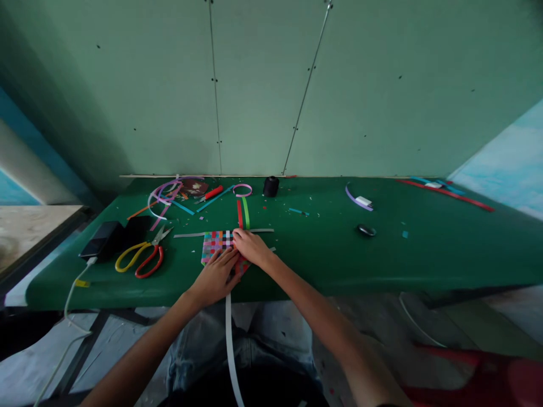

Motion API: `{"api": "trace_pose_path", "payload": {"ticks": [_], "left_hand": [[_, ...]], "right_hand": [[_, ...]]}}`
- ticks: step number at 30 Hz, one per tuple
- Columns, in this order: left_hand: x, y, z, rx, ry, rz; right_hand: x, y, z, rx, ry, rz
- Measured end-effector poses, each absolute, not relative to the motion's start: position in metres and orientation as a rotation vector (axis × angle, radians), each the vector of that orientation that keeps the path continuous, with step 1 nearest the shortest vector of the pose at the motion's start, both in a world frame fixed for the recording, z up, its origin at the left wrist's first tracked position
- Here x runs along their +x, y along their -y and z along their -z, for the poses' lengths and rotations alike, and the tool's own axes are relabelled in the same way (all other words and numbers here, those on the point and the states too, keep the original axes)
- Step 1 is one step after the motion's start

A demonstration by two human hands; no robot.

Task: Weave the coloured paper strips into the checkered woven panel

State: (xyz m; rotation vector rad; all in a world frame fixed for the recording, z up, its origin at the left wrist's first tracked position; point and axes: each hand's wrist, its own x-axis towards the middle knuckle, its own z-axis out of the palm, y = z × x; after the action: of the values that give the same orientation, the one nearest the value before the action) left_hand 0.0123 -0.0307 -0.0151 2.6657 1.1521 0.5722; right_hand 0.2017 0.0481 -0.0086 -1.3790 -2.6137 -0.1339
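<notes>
A small checked woven mat (212, 242) of pink, red, white and teal strips lies near the table's front edge. My left hand (217, 276) rests flat on its lower part, fingers stretched out. Beside it, my right hand (252, 247) has its fingers bent together at the mat's upper right, pinching a strip there; the fingertips partly hide it. A red strip (240, 213) and a green strip (246, 212) stick out beyond the far edge. One long white strip (229, 333) hangs from below my left hand over the table edge, and a grey strip (189, 235) runs sideways along the top.
Scissors (155, 249) with yellow and red handles lie left of the mat. Behind them are loose coloured strips (163, 195), a red cutter (212, 193), a pink ring (242, 190) and a black spool (271, 186). A cabled black device (102, 240) sits far left; a small black object (365, 230) lies right.
</notes>
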Motion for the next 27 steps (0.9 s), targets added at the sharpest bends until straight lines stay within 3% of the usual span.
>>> {"api": "trace_pose_path", "payload": {"ticks": [27], "left_hand": [[0.012,0.06,0.01,2.623,-1.201,-0.563]], "right_hand": [[0.199,-0.045,-0.009,-1.394,2.707,0.153]]}}
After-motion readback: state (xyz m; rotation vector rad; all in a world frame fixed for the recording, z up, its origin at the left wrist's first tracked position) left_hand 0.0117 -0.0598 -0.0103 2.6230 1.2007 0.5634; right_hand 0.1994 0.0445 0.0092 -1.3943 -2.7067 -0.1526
